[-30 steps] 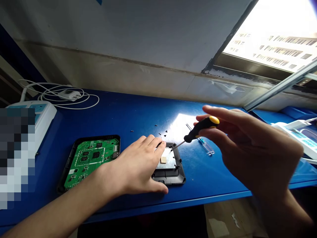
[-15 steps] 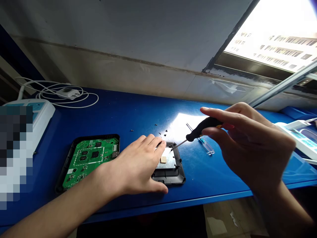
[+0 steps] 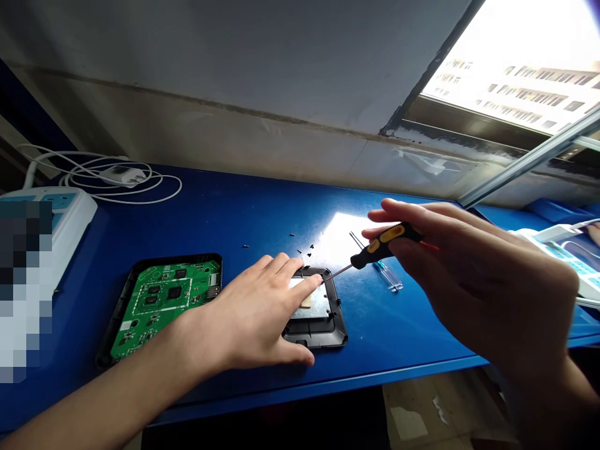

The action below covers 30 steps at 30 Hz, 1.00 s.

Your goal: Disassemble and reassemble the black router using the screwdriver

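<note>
My right hand [image 3: 487, 281] grips a black-and-yellow screwdriver [image 3: 382, 244] by its handle. Its shaft slants down to the upper right part of a black plastic cover [image 3: 323, 337]. Inside that cover lies a silver metal plate [image 3: 320, 309] with a small tan pad [image 3: 306, 302], partly behind a finger. My left hand [image 3: 262, 312] lies over the cover's left side, fingers spread, its index fingertip close to the screwdriver tip. To the left, a green circuit board [image 3: 162, 294] sits in a black casing [image 3: 135, 267], partly hidden by my left forearm.
Several small dark screws [image 3: 309, 254] lie behind the cover on the blue table [image 3: 225, 212]. Clear-handled screwdrivers [image 3: 389, 277] rest to the right of it. A white cable with a charger [image 3: 124, 176] and a power strip [image 3: 77, 234] are at the left; another power strip [image 3: 588, 265] is at the right.
My left index finger has moved right and down onto the plate near the screwdriver tip. The screwdriver handle has turned, showing more yellow, and my right fingers have shifted on it.
</note>
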### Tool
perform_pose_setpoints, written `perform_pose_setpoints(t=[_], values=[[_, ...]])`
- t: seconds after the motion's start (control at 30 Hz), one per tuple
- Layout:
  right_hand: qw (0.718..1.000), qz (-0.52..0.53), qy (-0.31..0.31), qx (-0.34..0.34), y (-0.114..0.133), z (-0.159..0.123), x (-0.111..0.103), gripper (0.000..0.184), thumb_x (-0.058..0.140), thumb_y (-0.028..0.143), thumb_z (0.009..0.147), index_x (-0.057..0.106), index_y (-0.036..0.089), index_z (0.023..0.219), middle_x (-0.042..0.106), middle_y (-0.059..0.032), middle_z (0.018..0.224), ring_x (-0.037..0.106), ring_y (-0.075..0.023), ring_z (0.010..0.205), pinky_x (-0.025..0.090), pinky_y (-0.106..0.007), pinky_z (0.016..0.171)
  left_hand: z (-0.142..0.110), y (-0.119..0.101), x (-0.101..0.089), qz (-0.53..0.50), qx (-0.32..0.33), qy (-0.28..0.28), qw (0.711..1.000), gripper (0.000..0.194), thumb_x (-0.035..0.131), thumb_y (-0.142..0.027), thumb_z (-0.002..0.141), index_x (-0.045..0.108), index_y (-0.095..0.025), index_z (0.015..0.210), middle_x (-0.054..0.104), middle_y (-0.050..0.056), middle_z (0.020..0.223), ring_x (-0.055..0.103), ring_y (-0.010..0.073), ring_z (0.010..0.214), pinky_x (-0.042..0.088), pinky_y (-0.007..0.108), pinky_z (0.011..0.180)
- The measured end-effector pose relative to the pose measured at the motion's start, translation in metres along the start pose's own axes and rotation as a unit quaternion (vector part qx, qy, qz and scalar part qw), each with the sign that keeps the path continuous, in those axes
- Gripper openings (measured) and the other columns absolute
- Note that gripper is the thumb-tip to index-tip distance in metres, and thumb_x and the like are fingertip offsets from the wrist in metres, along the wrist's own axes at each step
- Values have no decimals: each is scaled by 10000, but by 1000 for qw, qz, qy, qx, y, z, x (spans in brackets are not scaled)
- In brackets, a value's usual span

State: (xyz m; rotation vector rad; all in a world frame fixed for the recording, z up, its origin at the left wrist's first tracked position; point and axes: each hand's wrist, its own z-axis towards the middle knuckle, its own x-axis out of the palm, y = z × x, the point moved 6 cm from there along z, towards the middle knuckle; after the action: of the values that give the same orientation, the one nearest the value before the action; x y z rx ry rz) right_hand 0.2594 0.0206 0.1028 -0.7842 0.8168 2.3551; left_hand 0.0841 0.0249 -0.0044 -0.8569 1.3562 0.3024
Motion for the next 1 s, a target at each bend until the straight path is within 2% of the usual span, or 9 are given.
perform_pose_setpoints(t=[0.13,0.37,0.57,0.73,0.87,1.0], values=[[1000,13,28,2,-1,2,2,473,724,145,945,683,342,1373,809,41,1140,789,-157,959,658,-310,814,-1,-1,-1,-4,5,-1,1000,905,819,-665,785,529,-233,1527,547,180,1503,514,405,1356,458,551,1101],[1000,-6,20,6,-1,10,8,293,778,240,931,755,288,1218,807,18,1042,759,-127,824,619,-282,703,-2,1,0,-14,-4,-7,1000,878,825,-668,776,548,-270,1507,527,171,1521,504,427,1367,478,571,1086],[1000,-8,22,11,5,6,9,266,779,244,927,756,257,1192,774,-1,978,728,-130,785,594,-285,634,-1,0,0,-4,-1,6,1000,881,825,-651,790,534,-258,1522,526,187,1528,476,419,1408,443,578,1126],[998,38,33,24,8,0,15,364,703,214,978,689,305,1330,783,0,1081,762,-149,892,671,-311,765,-2,1,0,-15,-6,-2,1000,875,821,-675,776,553,-270,1504,516,173,1543,506,412,1373,476,562,1093],[999,-24,-13,41,5,-1,14,328,752,261,946,722,279,1272,804,-4,1004,772,-160,810,671,-316,726,-3,1,1,-6,-2,-6,1000,865,830,-665,773,568,-264,1493,535,181,1528,489,427,1392,468,573,1093],[998,2,1,60,1,0,19,358,719,301,972,685,263,1326,811,-22,1070,800,-174,878,699,-328,792,-3,1,-1,-16,-2,-20,1000,865,848,-659,754,580,-279,1483,549,159,1520,533,406,1344,483,548,1075]])
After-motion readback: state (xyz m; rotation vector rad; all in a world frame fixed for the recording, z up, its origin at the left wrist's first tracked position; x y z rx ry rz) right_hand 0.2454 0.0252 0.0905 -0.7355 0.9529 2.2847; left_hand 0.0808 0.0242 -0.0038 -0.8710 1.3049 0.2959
